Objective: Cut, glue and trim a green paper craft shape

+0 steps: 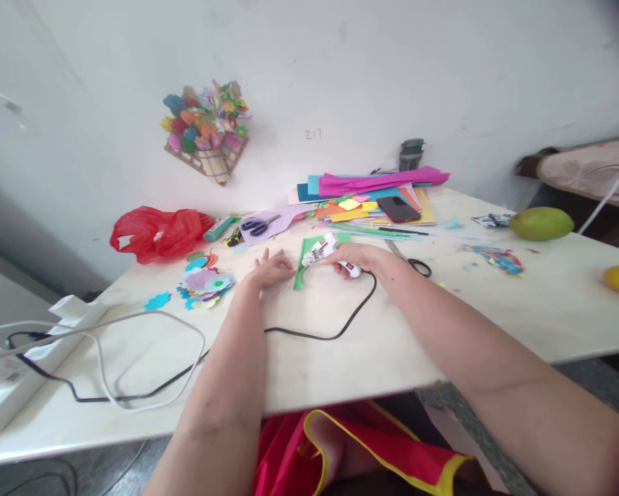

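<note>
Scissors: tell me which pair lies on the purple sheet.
The dark-blue-handled pair, beyond the left hand, rests on the purple sheet. The black-handled pair lies on the table beside the right arm instead.

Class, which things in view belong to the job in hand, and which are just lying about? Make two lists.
Belongs, it seems:
glue gun, held in the right hand
its black cord
green paper by the left hand

Lying about, probably:
green mango
mobile phone
red plastic bag
</note>
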The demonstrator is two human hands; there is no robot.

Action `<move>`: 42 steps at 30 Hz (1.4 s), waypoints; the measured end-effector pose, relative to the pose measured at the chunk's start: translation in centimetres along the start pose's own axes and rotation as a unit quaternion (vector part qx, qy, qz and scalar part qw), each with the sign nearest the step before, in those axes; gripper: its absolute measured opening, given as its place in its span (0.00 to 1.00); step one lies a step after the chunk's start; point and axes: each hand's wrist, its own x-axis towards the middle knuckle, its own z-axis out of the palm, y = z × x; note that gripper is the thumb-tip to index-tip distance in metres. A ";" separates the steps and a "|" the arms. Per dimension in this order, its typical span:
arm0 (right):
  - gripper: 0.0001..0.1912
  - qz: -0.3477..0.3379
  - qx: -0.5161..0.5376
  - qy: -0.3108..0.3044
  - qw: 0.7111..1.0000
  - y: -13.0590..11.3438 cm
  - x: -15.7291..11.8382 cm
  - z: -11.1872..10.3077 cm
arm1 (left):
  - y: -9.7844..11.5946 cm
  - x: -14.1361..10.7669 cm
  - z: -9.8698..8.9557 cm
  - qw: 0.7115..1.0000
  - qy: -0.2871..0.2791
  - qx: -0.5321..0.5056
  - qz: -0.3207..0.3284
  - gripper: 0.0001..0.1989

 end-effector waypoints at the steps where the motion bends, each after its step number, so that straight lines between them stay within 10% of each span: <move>1: 0.20 -0.001 -0.002 -0.003 1.000 0.0 0.0 0.0 | 0.0 0.0 0.0 1.000 -0.002 -0.003 -0.001 0.15; 42: 0.21 0.015 0.048 0.059 0.997 -0.2 -0.1 -0.2 | 0.7 0.5 0.7 0.998 0.030 0.022 -0.046 0.20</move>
